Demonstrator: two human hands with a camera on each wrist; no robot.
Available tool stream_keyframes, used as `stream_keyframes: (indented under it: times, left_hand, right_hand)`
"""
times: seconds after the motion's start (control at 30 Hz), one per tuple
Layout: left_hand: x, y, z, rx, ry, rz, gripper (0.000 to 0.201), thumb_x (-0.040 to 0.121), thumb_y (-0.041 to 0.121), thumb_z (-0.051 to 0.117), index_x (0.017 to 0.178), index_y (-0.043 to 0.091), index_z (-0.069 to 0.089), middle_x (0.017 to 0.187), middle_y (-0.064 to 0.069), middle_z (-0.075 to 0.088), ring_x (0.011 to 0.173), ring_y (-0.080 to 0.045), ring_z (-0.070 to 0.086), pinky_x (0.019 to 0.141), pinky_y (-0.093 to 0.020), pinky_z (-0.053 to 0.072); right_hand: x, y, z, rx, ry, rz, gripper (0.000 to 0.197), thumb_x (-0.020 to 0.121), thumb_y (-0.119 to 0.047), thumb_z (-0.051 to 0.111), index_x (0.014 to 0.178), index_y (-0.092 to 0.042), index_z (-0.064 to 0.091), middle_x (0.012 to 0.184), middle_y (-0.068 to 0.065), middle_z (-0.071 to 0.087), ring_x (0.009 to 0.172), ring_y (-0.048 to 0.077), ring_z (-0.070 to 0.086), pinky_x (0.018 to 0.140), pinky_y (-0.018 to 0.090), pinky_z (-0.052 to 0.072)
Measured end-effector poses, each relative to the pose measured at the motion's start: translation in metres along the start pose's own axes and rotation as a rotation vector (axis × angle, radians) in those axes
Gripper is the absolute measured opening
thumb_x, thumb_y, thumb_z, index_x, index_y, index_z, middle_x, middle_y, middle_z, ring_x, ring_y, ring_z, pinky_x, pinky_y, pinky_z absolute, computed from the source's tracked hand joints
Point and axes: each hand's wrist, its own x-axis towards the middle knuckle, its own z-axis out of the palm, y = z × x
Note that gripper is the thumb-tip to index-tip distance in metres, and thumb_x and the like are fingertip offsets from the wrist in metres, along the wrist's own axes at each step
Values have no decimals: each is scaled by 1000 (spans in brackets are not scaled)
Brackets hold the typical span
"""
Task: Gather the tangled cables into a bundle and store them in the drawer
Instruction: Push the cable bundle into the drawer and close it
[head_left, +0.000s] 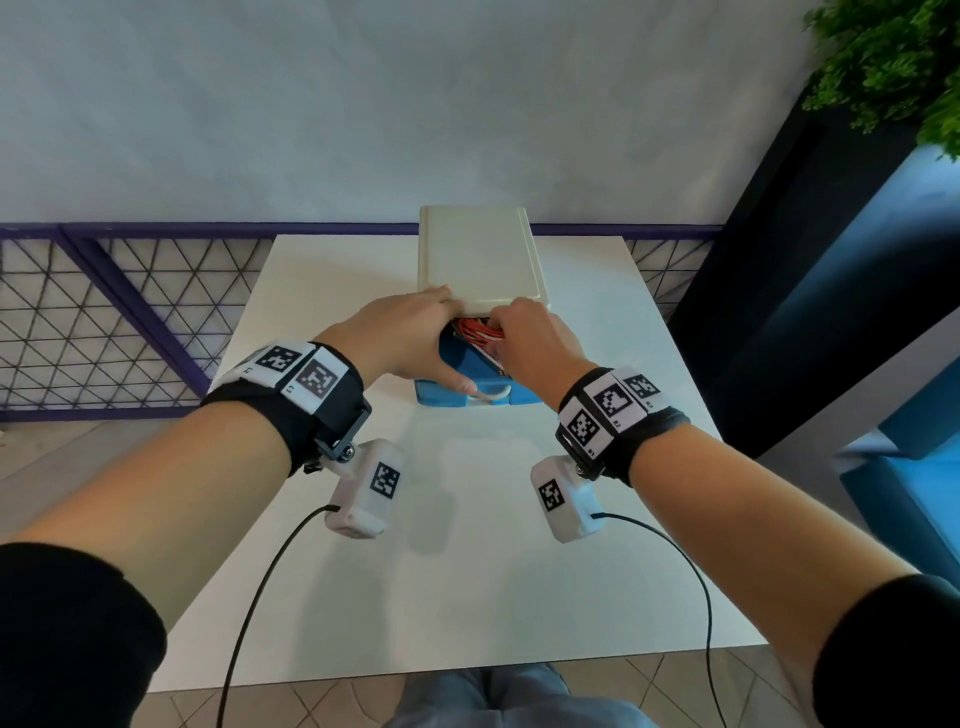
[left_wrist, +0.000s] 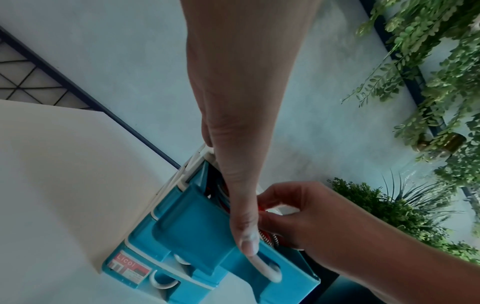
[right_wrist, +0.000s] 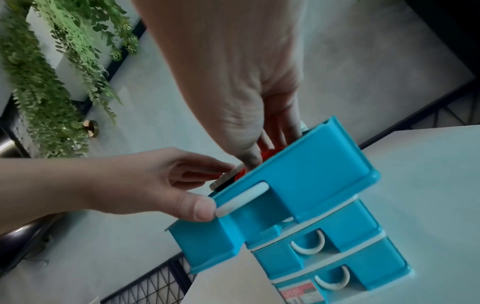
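Observation:
A small drawer unit with a white top (head_left: 478, 254) stands at the far middle of the white table (head_left: 467, 545). Its blue top drawer (head_left: 470, 366) (right_wrist: 311, 164) is pulled out, with red and white cables (head_left: 478, 332) (right_wrist: 270, 154) lying inside. My left hand (head_left: 431, 338) (right_wrist: 187, 185) grips the drawer's left side, thumb against the white handle (left_wrist: 265, 269) (right_wrist: 241, 199), fingers bent over the rim. My right hand (head_left: 511, 325) (left_wrist: 291, 218) reaches in from the right, fingers curled on the cables (left_wrist: 267, 236). Most of the bundle is hidden by both hands.
Two lower blue drawers (right_wrist: 324, 246) sit pushed in under the top one. A purple mesh railing (head_left: 104, 312) runs behind the table. Dark and blue furniture (head_left: 909, 467) stands to the right, with green plants (head_left: 893, 62) above it. Wrist-camera cords trail over the near table.

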Motion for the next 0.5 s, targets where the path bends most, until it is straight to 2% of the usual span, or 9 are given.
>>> stream_keyframes:
  times: [0.07,0.17,0.27,0.33,0.4,0.43,0.5]
  left_hand:
    - [1,2,-2,0,34,6,77,59,72,67,124,35,48,109,7,52,98,-18,56,66,-31,42]
    - [4,4,-4,46,67,-49,66,63,67,69,115,28,57,100,5,58,91,-22,58,62,-29,39]
    - [8,6,-5,75,86,-117,63,64,64,71,106,19,59,93,-1,65,82,-23,58,59,-28,35]
    - [10,7,-5,78,94,-133,59,66,61,72,104,17,61,91,-2,66,79,-22,54,58,-28,32]
    - [12,7,-4,76,105,-145,58,67,60,71,105,18,63,90,-3,66,78,-22,53,59,-28,33]
    - [13,7,-3,75,110,-153,58,67,61,71,105,18,63,88,-3,65,77,-22,53,59,-28,33]
    - [15,7,-1,75,124,-172,57,66,61,71,103,18,64,85,-4,65,76,-23,55,58,-28,34]
  right_hand:
    - [2,1,-2,-9,41,-5,25,90,-23,61,112,-12,67,121,10,45,97,29,57,74,33,46]
    - [6,1,-1,-165,130,-61,24,89,-30,61,107,-19,72,123,7,44,110,26,44,88,36,40]
    - [8,4,-1,-94,31,-78,28,96,-23,49,112,-20,72,141,7,39,125,26,41,109,37,26]
    - [8,6,-1,-81,-57,-93,35,95,-12,44,118,-23,69,146,9,35,128,26,44,116,39,16]
    - [8,8,-3,-36,-95,-80,42,92,-4,43,121,-25,67,148,8,35,126,27,47,116,39,19]
    - [9,8,-5,-18,-83,-74,42,92,-3,45,120,-25,68,148,8,38,124,28,50,113,38,25]
    - [9,9,-6,-1,-29,-61,36,92,-7,47,116,-23,70,140,5,48,117,31,54,100,35,40]
